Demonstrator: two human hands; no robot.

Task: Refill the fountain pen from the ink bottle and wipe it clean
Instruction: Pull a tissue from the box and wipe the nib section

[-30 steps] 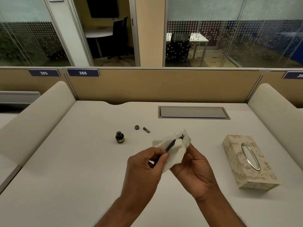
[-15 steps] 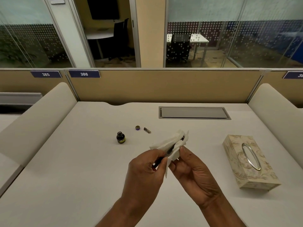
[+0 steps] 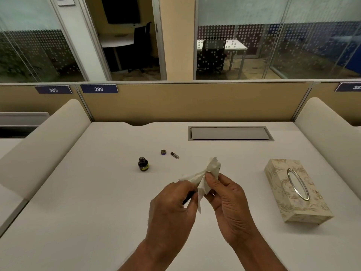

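My left hand (image 3: 173, 204) grips the black fountain pen (image 3: 188, 198) by its rear end; only a short dark piece shows between the fingers. A white tissue (image 3: 207, 176) is wrapped around the pen's front, pinched by my right hand (image 3: 226, 196), so the nib is hidden. Both hands are held above the middle of the white desk (image 3: 97, 202). The small open ink bottle (image 3: 143, 164) stands upright to the left beyond the hands. Its cap (image 3: 163, 152) and a short dark pen part (image 3: 174, 155) lie behind it.
A patterned tissue box (image 3: 295, 190) lies at the right. A grey cable hatch (image 3: 230, 133) is set into the desk at the back. Padded cream dividers (image 3: 45, 137) flank both sides, with a tan partition behind.
The tissue has closed tighter around the pen, which showed more a second ago. My right hand's fingers have moved up over the tissue; both hands stay in about the same place.
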